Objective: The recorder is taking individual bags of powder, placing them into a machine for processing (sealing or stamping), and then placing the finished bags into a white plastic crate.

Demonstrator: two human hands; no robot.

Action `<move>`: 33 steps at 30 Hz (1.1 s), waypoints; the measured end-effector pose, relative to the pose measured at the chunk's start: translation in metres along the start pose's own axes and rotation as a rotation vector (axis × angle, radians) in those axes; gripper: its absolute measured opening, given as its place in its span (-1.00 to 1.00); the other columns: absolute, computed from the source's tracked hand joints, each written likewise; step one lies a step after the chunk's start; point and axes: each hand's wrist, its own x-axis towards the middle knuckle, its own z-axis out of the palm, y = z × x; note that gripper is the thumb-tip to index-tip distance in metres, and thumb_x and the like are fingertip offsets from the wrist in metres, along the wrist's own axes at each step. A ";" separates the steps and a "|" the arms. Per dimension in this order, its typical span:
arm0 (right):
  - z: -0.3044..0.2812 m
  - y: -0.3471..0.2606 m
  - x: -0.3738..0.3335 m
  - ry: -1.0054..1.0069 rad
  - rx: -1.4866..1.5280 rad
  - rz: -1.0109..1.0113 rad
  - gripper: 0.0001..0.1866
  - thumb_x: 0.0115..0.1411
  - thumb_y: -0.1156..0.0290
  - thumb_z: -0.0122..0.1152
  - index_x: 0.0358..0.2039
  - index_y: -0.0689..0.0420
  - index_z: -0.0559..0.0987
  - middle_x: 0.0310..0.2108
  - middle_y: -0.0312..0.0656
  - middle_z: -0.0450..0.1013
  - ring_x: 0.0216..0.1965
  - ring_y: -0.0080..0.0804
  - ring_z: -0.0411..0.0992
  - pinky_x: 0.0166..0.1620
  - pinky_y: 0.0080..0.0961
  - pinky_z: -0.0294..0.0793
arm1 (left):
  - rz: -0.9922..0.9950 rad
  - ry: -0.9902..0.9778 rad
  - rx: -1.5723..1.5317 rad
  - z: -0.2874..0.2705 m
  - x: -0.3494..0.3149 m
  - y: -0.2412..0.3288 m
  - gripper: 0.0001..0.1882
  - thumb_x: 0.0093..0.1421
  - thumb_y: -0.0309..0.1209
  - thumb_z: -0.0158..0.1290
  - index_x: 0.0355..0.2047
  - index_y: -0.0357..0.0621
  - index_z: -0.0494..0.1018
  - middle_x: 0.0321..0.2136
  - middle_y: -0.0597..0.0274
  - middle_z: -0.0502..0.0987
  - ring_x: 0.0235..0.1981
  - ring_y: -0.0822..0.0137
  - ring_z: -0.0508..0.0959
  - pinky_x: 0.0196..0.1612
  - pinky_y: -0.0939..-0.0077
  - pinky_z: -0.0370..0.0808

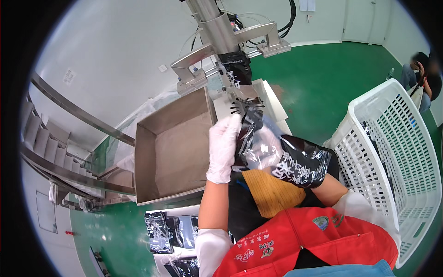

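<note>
Both my hands are at a black-and-clear plastic bag (302,159) with white print, held in front of the metal filling machine (217,34). My left hand (223,145), in a white glove, is closed at the bag's left edge. A pale shape, my right hand (267,147), shows through the clear part of the bag. Its forearm comes up from the lower right. Whether this hand is inside or behind the bag I cannot tell, and its fingers are blurred. Another black bag (237,69) hangs around the machine's spout, between two metal clamp arms.
Left of my hands stands a deep metal tray (180,152) with a brownish bottom. Several flat bags (159,233) lie on a white surface at lower left. A white perforated basket (369,152) stands close on my right. Metal rails (83,113) curve along the left; a person (422,78) sits far right.
</note>
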 end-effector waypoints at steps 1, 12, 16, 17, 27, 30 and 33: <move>-0.025 -0.066 -0.052 -0.011 -0.029 0.000 -0.09 -0.07 0.22 0.45 0.27 0.13 0.24 0.19 -0.02 0.26 0.20 -0.13 0.26 0.20 -0.17 0.28 | 0.127 -0.010 0.025 -0.006 0.003 -0.004 -0.64 0.30 -0.24 0.05 -0.57 -0.22 0.43 -0.63 0.47 0.38 -0.59 0.58 0.32 -0.50 0.59 0.29; -0.024 -0.009 -0.016 -0.147 -0.288 0.044 -0.19 -0.04 0.25 0.41 0.22 0.15 0.30 0.14 0.00 0.31 0.19 -0.09 0.28 0.17 -0.17 0.32 | 0.342 0.191 0.745 -0.002 -0.027 -0.045 -0.67 0.11 -0.33 0.23 -0.61 -0.18 0.32 -0.70 0.22 0.38 -0.60 0.20 0.35 -0.40 0.30 0.33; -0.031 -0.017 -0.028 -0.202 -0.383 0.060 -0.23 -0.03 0.26 0.39 0.20 0.15 0.32 0.12 0.01 0.33 0.18 -0.07 0.29 0.15 -0.17 0.34 | 0.560 0.098 0.759 -0.009 -0.027 -0.045 -0.72 0.20 -0.39 0.13 -0.59 -0.21 0.35 -0.68 0.17 0.36 -0.58 0.20 0.35 -0.43 0.36 0.32; -0.024 -0.015 -0.022 -0.219 -0.406 0.061 -0.24 -0.03 0.26 0.39 0.20 0.15 0.33 0.12 0.01 0.33 0.18 -0.07 0.29 0.15 -0.17 0.34 | 0.546 0.122 0.684 -0.013 -0.027 -0.050 -0.72 0.24 -0.39 0.10 -0.56 -0.26 0.37 -0.65 0.26 0.38 -0.57 0.36 0.33 -0.45 0.47 0.31; -0.058 -0.036 -0.049 -0.358 -0.652 0.100 -0.32 0.00 0.29 0.35 0.15 0.17 0.39 0.07 0.03 0.37 0.16 -0.03 0.30 0.12 -0.18 0.38 | 0.161 0.101 0.392 -0.032 -0.030 -0.056 -0.65 0.34 -0.24 -0.01 -0.51 -0.23 0.44 -0.60 0.47 0.35 -0.50 0.58 0.28 -0.40 0.60 0.29; -0.074 -0.042 -0.052 -0.400 -0.737 0.111 -0.35 0.00 0.30 0.34 0.14 0.18 0.40 0.06 0.04 0.39 0.15 -0.02 0.31 0.11 -0.18 0.39 | 0.084 0.257 0.049 -0.063 -0.014 -0.058 -0.67 0.34 -0.24 0.00 -0.36 -0.27 0.56 -0.46 0.34 0.55 -0.45 0.58 0.44 -0.34 0.61 0.41; -0.059 -0.084 -0.005 -0.608 -0.959 0.388 -0.67 -0.10 0.57 0.13 -0.24 0.19 0.58 -0.22 0.00 0.52 0.04 0.01 0.39 0.13 -0.13 0.35 | 0.022 0.337 -0.082 -0.114 -0.008 -0.061 -0.66 0.33 -0.21 0.00 -0.26 -0.31 0.53 -0.39 0.23 0.61 -0.41 0.44 0.58 -0.31 0.52 0.52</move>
